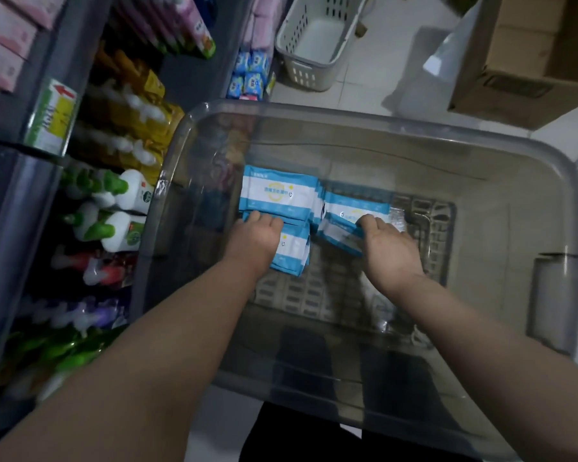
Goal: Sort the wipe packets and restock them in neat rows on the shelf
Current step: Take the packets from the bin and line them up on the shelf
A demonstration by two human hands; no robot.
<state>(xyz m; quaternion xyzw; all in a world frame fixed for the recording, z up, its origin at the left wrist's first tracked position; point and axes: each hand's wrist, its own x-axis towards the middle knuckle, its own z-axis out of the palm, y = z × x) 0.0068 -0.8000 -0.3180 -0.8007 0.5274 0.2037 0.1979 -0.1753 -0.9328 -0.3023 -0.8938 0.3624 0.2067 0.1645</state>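
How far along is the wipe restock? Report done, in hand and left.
Done: nothing shows as shelved yet; the blue and white wipe packets all lie in the clear plastic tub.
In hand: the left hand presses on the left stack, and the right hand rests its fingers on the right stack, seemingly gathering them.
Left: lifting the packets out and lining them up on the shelf beside the tub.

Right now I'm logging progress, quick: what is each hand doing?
Left hand: fingers closed on wipe packets in the bin.
Right hand: fingers closed on another packet stack.
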